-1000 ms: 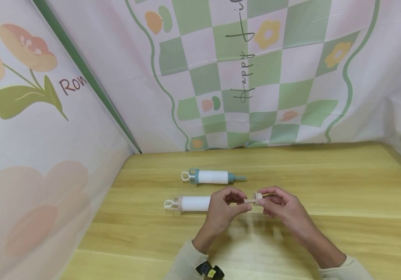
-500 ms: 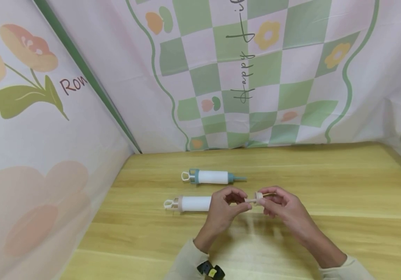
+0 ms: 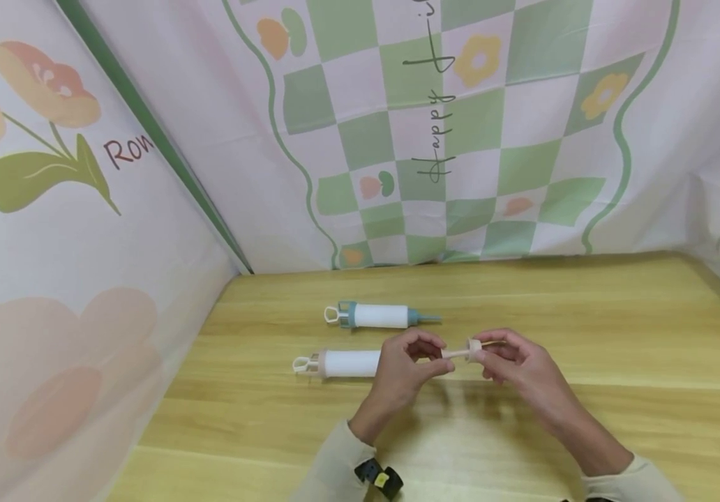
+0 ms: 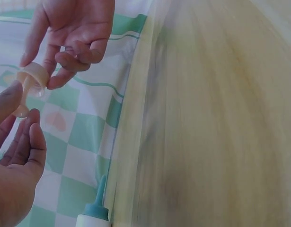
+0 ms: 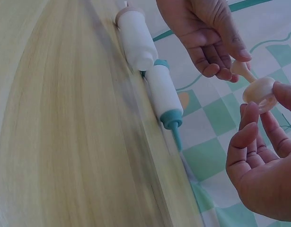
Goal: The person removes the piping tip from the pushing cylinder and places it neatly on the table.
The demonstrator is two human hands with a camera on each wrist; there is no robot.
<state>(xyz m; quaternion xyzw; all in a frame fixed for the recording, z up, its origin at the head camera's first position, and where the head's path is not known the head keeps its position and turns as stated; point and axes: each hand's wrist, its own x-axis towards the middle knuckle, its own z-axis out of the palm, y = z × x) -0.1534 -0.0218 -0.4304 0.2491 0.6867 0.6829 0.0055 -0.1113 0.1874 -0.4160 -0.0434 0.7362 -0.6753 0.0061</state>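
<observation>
A beige nozzle cap, a round collar with a thin stem, is held above the table between both hands. My left hand pinches the stem's rounded end between thumb and fingers. The collar is pinched by my right hand. Behind my left hand lies a white tube with a beige rear end and looped handle; its front is hidden in the head view. In the right wrist view this tube shows a bare white neck.
Farther back on the wooden table lies a similar white tube with teal ends and a narrow teal nozzle. A patterned cloth hangs along the back edge, and another printed cloth stands at the left.
The nozzle cap and my right hand have shifted slightly right and up. More of the stem shows between the hands. Both tubes stay in place.
</observation>
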